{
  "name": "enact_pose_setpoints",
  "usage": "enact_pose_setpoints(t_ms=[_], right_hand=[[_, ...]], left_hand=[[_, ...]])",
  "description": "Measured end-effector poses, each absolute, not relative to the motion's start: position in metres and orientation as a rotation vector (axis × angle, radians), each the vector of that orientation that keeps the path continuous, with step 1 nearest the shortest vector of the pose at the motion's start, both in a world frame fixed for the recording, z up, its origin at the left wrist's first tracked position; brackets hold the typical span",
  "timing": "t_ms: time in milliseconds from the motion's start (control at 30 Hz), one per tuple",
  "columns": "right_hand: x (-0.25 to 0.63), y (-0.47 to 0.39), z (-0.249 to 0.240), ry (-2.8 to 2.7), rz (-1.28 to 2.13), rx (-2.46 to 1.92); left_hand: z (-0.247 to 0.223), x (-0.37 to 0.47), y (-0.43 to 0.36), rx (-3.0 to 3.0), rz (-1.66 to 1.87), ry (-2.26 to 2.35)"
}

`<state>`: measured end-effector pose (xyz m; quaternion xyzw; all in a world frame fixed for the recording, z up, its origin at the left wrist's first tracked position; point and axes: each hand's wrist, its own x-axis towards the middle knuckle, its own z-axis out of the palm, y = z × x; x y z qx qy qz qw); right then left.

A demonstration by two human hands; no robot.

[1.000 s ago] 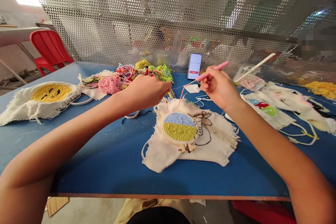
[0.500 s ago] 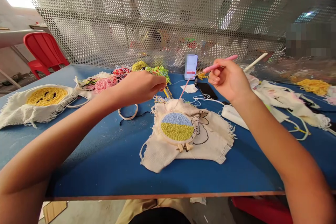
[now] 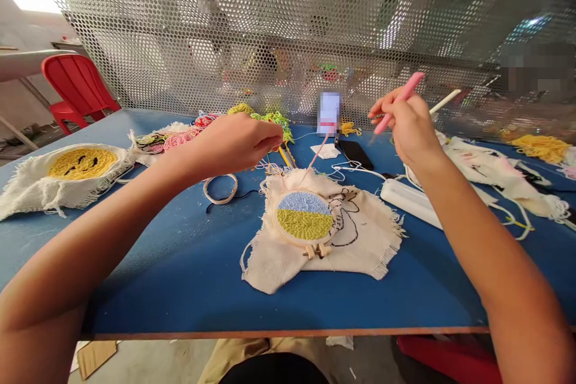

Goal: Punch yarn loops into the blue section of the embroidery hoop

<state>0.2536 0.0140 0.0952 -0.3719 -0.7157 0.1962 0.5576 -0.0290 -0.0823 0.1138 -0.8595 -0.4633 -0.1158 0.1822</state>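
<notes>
Pink punch needle [image 3: 399, 102] sits pinched in the right hand [image 3: 407, 126], raised above the table [image 3: 180, 264]; its pink yarn [image 3: 315, 156] runs to the hooped cloth [image 3: 303, 223]. Left hand [image 3: 234, 141] pinches closed, seemingly on thread. Tugging could unpick loops.

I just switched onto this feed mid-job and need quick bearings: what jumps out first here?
The small embroidery hoop with a blue-over-yellow-green tufted patch sits on frayed white cloth at the centre of the blue table. Above it, the right hand holds a pink punch needle, while the left hand is closed just left of a pink yarn strand that rises from the cloth. At far left lies a yellow smiley-face piece.
</notes>
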Motion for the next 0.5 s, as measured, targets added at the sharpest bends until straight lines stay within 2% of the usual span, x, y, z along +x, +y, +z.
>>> enact_pose_setpoints(t_ms=[233,300,500], right_hand=[[0.246,-0.010,0.090,-2.269,-0.498,-1.102],[0.244,-0.013,0.088,-2.333,-0.598,-1.094],[0.242,-0.015,0.087,-2.406,-0.573,-1.072]], left_hand=[[0.121,-0.029,-0.086,-2.440,-0.282,-1.379],[0.121,-0.028,-0.087,-2.444,-0.275,-1.366],[0.120,-0.026,-0.089,-2.449,-0.292,-1.345]])
